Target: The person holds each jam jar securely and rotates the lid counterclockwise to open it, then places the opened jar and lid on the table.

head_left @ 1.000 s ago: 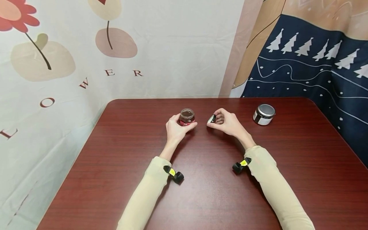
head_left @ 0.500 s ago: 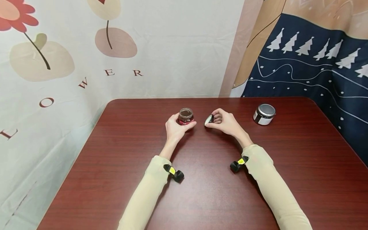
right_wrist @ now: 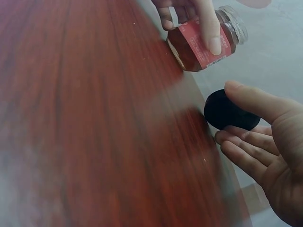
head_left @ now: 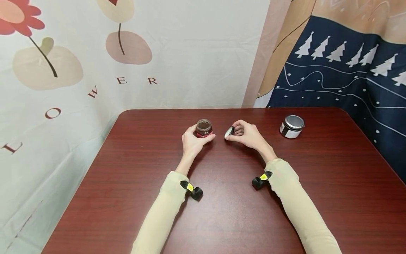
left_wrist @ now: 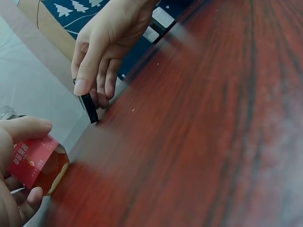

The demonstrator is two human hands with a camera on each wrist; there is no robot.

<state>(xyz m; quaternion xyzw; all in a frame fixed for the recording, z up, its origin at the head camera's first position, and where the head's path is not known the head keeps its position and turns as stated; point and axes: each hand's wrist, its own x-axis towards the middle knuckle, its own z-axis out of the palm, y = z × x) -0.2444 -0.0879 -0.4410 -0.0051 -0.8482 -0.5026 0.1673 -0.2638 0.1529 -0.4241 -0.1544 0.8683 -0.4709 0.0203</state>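
Note:
My left hand (head_left: 192,141) grips a small glass jar (head_left: 204,128) with a red label and dark brown contents. The jar stands upright with its mouth uncovered; in the right wrist view its threaded glass neck (right_wrist: 234,24) shows. A short way to the right, my right hand (head_left: 248,135) pinches a round black lid (right_wrist: 227,111) between thumb and fingers. The lid is tilted on edge, its pale inner side turned toward the jar in the head view. Its lower edge is right at the tabletop. A gap separates lid and jar.
A second jar (head_left: 291,126), with a dark lid and white label, stands upright at the back right of the reddish-brown table (head_left: 228,211). Printed cloths, one pale (head_left: 196,53) and one navy with white trees (head_left: 336,77), hang behind the table.
My right hand has shifted slightly left with the lid, narrowing the gap to the jar. The jar in my left hand has moved a little to the left.

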